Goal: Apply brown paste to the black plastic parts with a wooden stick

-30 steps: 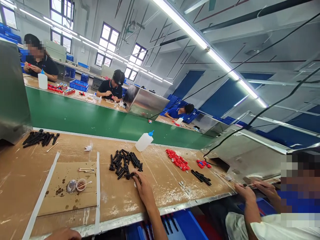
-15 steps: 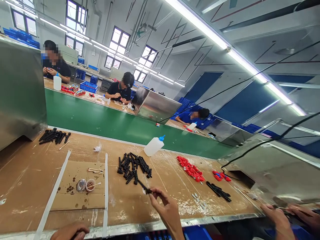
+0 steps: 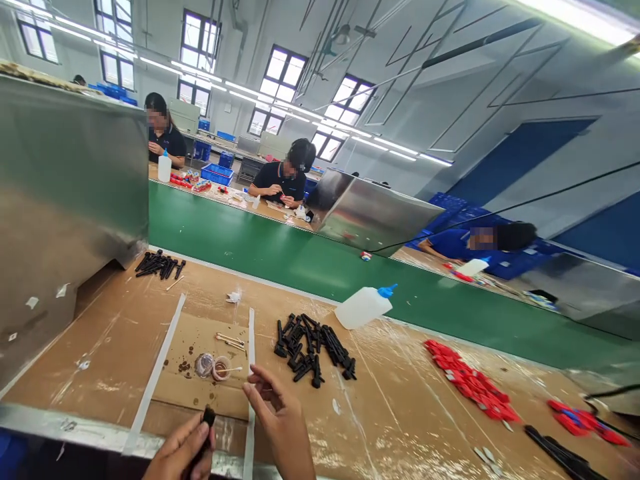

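cut off by the bottom edge: both wrists, most of the left hand (image 3: 183, 450) and the lower part of its black piece (image 3: 206, 427). right hand (image 3: 280, 423) empty, fingers loosely spread. cropped at lower right: the black strips (image 3: 560, 457). too small to tell: contents of the two little cups (image 3: 213, 367).

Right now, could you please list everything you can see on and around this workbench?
Black plastic stick parts: one pile, black, bench centre.
Second pile of black sticks: one, black, far left by the steel housing.
White squeeze bottle with blue cap: one, lying at the green conveyor belt edge.
Red plastic pieces: one heap, red, right.
Small round cups: two, clear, on the cardboard sheet.
Co-workers: three, across the belt.
Left hand: holds a black part.
Right hand: empty, open.
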The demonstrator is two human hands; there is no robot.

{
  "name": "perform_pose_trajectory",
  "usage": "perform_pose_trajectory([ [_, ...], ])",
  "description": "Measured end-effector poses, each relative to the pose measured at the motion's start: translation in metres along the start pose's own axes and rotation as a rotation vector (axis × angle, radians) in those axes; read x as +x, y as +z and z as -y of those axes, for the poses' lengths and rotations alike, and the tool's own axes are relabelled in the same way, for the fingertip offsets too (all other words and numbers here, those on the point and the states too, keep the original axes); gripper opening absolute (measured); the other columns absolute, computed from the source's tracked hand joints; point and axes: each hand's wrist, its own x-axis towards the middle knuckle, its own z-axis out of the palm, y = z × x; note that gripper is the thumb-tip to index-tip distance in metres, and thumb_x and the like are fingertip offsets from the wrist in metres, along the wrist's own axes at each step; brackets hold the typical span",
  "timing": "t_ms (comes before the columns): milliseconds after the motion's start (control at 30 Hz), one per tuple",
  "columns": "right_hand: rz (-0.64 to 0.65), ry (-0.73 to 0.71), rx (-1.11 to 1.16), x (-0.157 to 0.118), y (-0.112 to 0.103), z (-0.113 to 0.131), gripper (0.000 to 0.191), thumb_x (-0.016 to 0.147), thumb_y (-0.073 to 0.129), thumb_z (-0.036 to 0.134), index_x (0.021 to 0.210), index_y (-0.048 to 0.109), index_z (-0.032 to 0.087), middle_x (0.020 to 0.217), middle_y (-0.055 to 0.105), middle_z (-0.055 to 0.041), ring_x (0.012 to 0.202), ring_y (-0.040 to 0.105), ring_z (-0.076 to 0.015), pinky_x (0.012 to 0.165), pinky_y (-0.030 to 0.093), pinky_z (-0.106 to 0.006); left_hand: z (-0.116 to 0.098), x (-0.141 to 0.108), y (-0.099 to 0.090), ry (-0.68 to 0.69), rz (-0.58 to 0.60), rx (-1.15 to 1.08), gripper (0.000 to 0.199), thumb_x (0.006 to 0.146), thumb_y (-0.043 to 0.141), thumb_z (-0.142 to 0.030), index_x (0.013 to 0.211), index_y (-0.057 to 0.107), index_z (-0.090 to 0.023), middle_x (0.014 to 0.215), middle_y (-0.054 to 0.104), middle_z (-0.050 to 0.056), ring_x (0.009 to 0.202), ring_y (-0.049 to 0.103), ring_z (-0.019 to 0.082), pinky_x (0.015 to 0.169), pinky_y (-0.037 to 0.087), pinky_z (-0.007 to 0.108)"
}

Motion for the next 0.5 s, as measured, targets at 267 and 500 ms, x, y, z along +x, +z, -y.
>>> perform_pose_trajectory([
  [267,0.021,-0.188,-0.128,0.017,0.03,0.015,0.022,0.089,0.065,0.042,0.092,0.075,0.022,0.089,0.074,-0.0029,0.074,0.066,-0.016,0.069,0.051,-0.023,-0.004,0.01,-0.007,-0.03,0.02,-0.256,0.056,0.06,0.08,-0.066,0.075,0.056,-0.018,0.042,0.038,-0.011,0.032,0.018,0.0,0.037,0.008,0.017],
  [500,-0.165,-0.312,-0.245,0.016,0.025,0.017,0.02,0.089,0.064,0.038,0.093,0.073,0.02,0.085,0.075,-0.0034,0.071,0.072,-0.016,0.069,0.056,-0.022,0.002,0.013,-0.01,-0.024,0.046,-0.275,0.056,0.064,0.078,-0.066,0.08,0.058,-0.016,0.045,0.041,-0.01,0.031,0.019,-0.001,0.036,0.007,0.017],
])
